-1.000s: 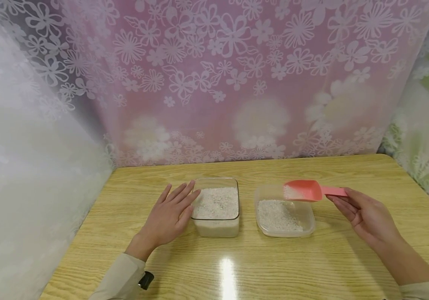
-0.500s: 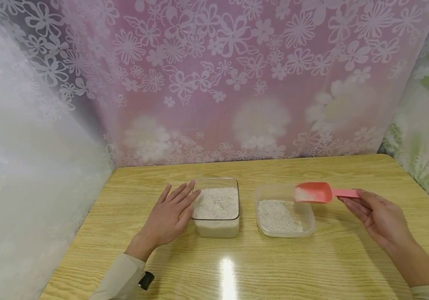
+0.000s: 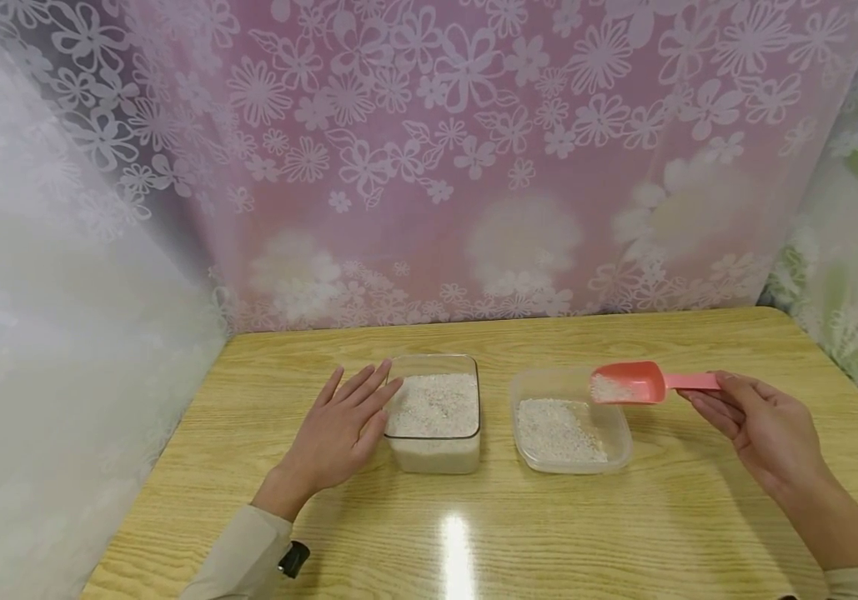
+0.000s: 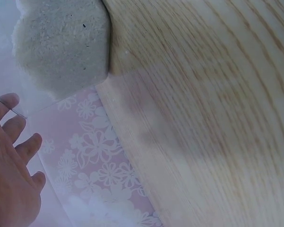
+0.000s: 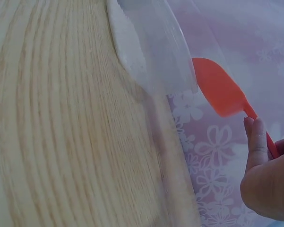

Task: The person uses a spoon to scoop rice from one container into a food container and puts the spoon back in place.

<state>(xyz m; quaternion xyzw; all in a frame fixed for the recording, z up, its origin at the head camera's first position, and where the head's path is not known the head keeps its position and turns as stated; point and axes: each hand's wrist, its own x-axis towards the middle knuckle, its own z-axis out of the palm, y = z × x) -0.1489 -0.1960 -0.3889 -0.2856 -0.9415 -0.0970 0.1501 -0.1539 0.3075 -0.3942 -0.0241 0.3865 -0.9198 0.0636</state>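
My right hand (image 3: 777,433) pinches the handle of a pink scoop (image 3: 634,383). Some rice lies toward the scoop's front lip. The scoop is held level over the back right of a translucent plastic tub (image 3: 616,454), whose floor carries a layer of rice (image 3: 558,432). In the right wrist view the scoop (image 5: 219,87) overlaps the tub's rim. Fingers spread, my left hand (image 3: 338,437) rests at the left rim of a clear square container (image 3: 439,457). Rice (image 3: 436,404) fills much of that container, and also shows through its wall in the left wrist view.
Both containers stand side by side on a wood-grain table (image 3: 549,542), with a narrow gap between them. Behind the table hangs a pink floral curtain (image 3: 429,208). Paler curtains (image 3: 61,333) close in the sides.
Between one second and half a second ago, my right hand and the scoop shifted right; they have barely moved since. The left hand and both containers stay in place.
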